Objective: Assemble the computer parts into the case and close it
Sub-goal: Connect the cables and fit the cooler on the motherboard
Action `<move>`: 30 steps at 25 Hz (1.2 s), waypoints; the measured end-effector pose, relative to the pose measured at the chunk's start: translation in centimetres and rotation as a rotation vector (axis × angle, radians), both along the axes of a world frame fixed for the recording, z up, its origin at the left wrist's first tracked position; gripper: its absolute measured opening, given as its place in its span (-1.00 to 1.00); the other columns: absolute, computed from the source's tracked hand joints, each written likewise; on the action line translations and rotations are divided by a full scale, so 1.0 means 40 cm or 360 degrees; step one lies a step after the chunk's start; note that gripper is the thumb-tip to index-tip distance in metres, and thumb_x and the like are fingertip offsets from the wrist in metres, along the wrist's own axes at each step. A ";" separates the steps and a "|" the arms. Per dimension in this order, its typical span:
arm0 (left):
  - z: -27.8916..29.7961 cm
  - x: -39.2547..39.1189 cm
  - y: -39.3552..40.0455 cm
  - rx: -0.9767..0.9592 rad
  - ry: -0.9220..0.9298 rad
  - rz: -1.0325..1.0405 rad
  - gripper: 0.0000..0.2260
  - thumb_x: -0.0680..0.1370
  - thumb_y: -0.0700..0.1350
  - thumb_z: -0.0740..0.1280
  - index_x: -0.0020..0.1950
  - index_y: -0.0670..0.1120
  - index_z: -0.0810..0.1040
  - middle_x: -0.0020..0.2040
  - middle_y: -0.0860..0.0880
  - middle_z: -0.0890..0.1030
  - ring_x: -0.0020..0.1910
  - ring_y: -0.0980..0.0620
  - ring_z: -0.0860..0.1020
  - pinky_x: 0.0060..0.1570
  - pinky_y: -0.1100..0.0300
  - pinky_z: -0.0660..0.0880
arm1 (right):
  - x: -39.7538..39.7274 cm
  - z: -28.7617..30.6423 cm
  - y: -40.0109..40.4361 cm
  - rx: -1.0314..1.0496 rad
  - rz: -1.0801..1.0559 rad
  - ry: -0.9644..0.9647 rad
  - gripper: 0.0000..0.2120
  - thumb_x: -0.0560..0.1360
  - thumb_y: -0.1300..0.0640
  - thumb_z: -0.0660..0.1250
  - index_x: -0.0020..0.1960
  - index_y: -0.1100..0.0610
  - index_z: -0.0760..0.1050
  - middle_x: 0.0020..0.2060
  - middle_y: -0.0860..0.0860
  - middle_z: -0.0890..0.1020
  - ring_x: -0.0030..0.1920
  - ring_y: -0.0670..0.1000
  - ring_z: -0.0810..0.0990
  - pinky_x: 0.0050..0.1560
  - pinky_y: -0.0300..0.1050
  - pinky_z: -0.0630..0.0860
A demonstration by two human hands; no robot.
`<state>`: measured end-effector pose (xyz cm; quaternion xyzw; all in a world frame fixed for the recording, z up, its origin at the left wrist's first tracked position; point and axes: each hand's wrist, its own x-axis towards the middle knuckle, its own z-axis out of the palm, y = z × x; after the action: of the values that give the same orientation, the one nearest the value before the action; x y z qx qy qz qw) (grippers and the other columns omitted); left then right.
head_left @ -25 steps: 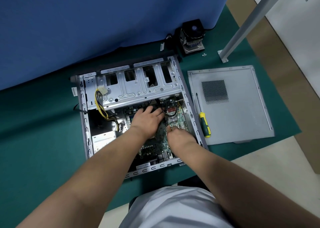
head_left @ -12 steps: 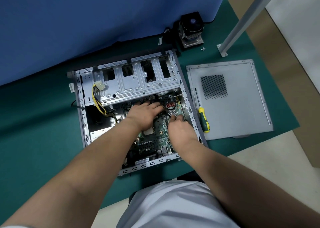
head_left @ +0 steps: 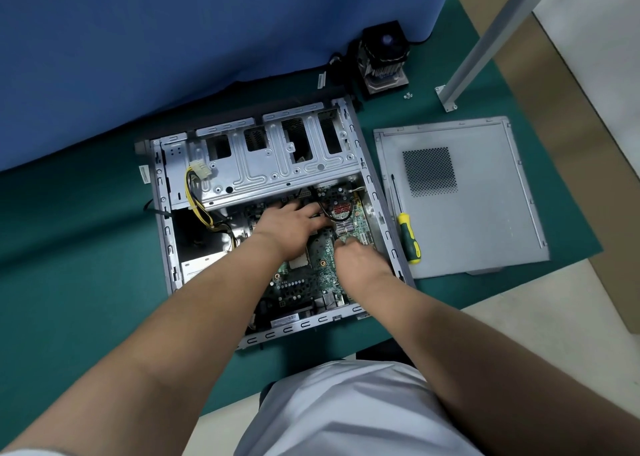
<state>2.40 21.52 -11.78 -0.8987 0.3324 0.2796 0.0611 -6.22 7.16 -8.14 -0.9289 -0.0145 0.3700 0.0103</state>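
The open grey computer case (head_left: 162,234) lies on its side on a green mat. A green motherboard (head_left: 304,282) sits in its lower half, under the silver drive cage (head_left: 277,168). My left hand (head_left: 289,227) rests flat on the board's upper part, fingers straight and spread beside black cables. My right hand (head_left: 358,260) is curled knuckles-up over the board's right part, just below a small silver heatsink (head_left: 346,226), its fingertips gripping the board there. The grey side panel (head_left: 485,220) lies flat to the right of the case.
A yellow-and-green screwdriver (head_left: 409,237) lies on the panel's left edge. A black CPU cooler (head_left: 382,59) stands behind the case, with small screws (head_left: 408,95) beside it. A metal post (head_left: 485,36) slants at the back right. A blue partition (head_left: 207,40) stands behind.
My right hand has shifted up and back a little along the board's right side. My left hand stays spread on the board's upper part. The view has drifted slightly.
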 end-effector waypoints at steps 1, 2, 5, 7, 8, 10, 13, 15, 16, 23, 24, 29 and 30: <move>0.000 -0.001 -0.003 0.0009 -0.0012 0.0010 -0.35 0.59 -0.20 0.22 0.56 0.33 0.14 0.62 0.16 0.10 0.46 -0.09 0.29 0.13 0.00 0.44 | 0.001 -0.006 -0.002 0.0025 -0.0027 0.0035 -0.52 0.52 0.45 0.19 0.42 0.27 0.41 0.25 0.21 0.52 0.17 0.22 0.63 0.08 0.09 0.63; -0.001 -0.002 -0.005 0.0017 -0.0021 0.0016 -0.35 0.59 -0.20 0.23 0.55 0.33 0.15 0.62 0.15 0.11 0.46 -0.09 0.29 0.12 -0.01 0.44 | 0.001 -0.012 -0.004 0.0038 -0.0060 0.0075 -0.47 0.52 0.44 0.19 0.48 0.25 0.36 0.28 0.21 0.50 0.22 0.23 0.60 0.13 0.09 0.60; -0.006 -0.002 -0.008 0.0040 -0.0014 0.0027 -0.35 0.59 -0.17 0.24 0.55 0.35 0.12 0.62 0.15 0.09 0.49 -0.12 0.27 0.16 -0.04 0.44 | 0.002 -0.025 -0.003 0.0055 -0.0152 0.0256 -0.29 0.54 0.40 0.20 0.64 0.17 0.10 0.43 0.17 0.38 0.38 0.22 0.47 0.26 0.08 0.51; -0.011 -0.001 -0.005 0.0069 0.0004 0.0023 -0.32 0.59 -0.18 0.25 0.55 0.37 0.08 0.63 0.15 0.06 0.53 -0.15 0.23 0.21 -0.08 0.44 | 0.010 -0.025 0.000 0.0077 -0.0202 0.0383 -0.22 0.55 0.37 0.20 0.68 0.11 -0.05 0.49 0.15 0.32 0.43 0.21 0.42 0.29 0.08 0.49; -0.011 0.000 -0.003 0.0077 0.0016 0.0024 -0.31 0.59 -0.18 0.25 0.55 0.38 0.07 0.64 0.16 0.05 0.54 -0.16 0.22 0.22 -0.10 0.44 | 0.015 -0.023 0.000 0.0085 -0.0228 0.0441 -0.19 0.55 0.36 0.20 0.68 0.08 -0.09 0.52 0.15 0.29 0.44 0.21 0.41 0.31 0.07 0.49; -0.009 0.002 -0.004 0.0083 0.0033 0.0036 -0.30 0.58 -0.20 0.25 0.55 0.37 0.08 0.64 0.16 0.05 0.54 -0.17 0.22 0.22 -0.11 0.45 | 0.024 -0.016 -0.001 0.0072 -0.0259 0.0530 -0.16 0.55 0.37 0.20 0.68 0.04 -0.14 0.56 0.14 0.22 0.49 0.22 0.36 0.35 0.07 0.48; -0.005 -0.002 -0.012 0.0084 0.0040 0.0053 -0.31 0.58 -0.21 0.25 0.55 0.35 0.10 0.64 0.14 0.06 0.52 -0.17 0.24 0.22 -0.13 0.47 | 0.019 -0.005 0.002 -0.0029 -0.0155 0.0600 -0.19 0.56 0.37 0.24 0.68 0.09 -0.08 0.56 0.14 0.20 0.49 0.22 0.36 0.36 0.06 0.50; -0.004 -0.004 -0.013 0.0085 0.0038 0.0057 -0.30 0.57 -0.22 0.26 0.56 0.33 0.11 0.64 0.13 0.06 0.52 -0.16 0.24 0.24 -0.12 0.47 | 0.012 -0.002 0.005 -0.0106 -0.0005 0.0624 -0.31 0.56 0.35 0.26 0.64 0.18 0.12 0.51 0.15 0.28 0.41 0.19 0.45 0.28 0.02 0.53; -0.005 -0.005 -0.011 0.0081 0.0030 0.0050 -0.30 0.57 -0.22 0.26 0.56 0.33 0.11 0.64 0.13 0.06 0.51 -0.16 0.25 0.24 -0.12 0.46 | 0.010 -0.001 0.006 -0.0144 0.0062 0.0628 -0.36 0.57 0.33 0.27 0.61 0.20 0.20 0.49 0.14 0.33 0.39 0.17 0.48 0.26 0.01 0.54; -0.009 -0.024 -0.020 0.0129 -0.0045 0.0067 -0.33 0.59 -0.20 0.21 0.59 0.30 0.08 0.65 0.10 0.04 0.48 -0.24 0.27 0.31 -0.12 0.36 | 0.014 -0.002 0.019 -0.0374 0.0443 0.0701 -0.47 0.62 0.19 0.24 0.57 0.16 0.28 0.54 0.10 0.30 0.46 0.22 0.38 0.25 0.15 0.48; -0.012 -0.021 -0.022 0.0133 -0.0039 0.0065 -0.33 0.59 -0.20 0.21 0.59 0.30 0.08 0.65 0.10 0.05 0.48 -0.24 0.26 0.31 -0.12 0.35 | 0.015 -0.006 0.019 -0.0370 0.0444 0.0720 -0.47 0.63 0.18 0.23 0.58 0.15 0.27 0.54 0.10 0.29 0.48 0.23 0.34 0.28 0.17 0.46; -0.022 -0.019 -0.011 0.0057 0.0055 0.0060 -0.31 0.55 -0.20 0.22 0.60 0.27 0.11 0.65 0.09 0.04 0.48 -0.19 0.25 0.36 -0.14 0.32 | 0.019 -0.016 0.016 -0.0352 0.0412 0.0808 -0.44 0.64 0.18 0.19 0.62 0.14 0.18 0.56 0.11 0.19 0.51 0.28 0.23 0.34 0.26 0.41; -0.023 -0.024 -0.007 -0.0009 0.0087 0.0100 -0.32 0.54 -0.20 0.22 0.60 0.24 0.15 0.66 0.08 0.06 0.49 -0.18 0.26 0.37 -0.15 0.32 | 0.018 -0.016 0.016 -0.0349 0.0394 0.0806 -0.43 0.64 0.17 0.19 0.62 0.14 0.17 0.57 0.11 0.18 0.51 0.28 0.22 0.35 0.26 0.40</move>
<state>1.45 21.24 -12.68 -0.9009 0.3063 0.3048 0.0407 -5.49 7.80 -8.77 -0.7937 -0.0847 0.5877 -0.1320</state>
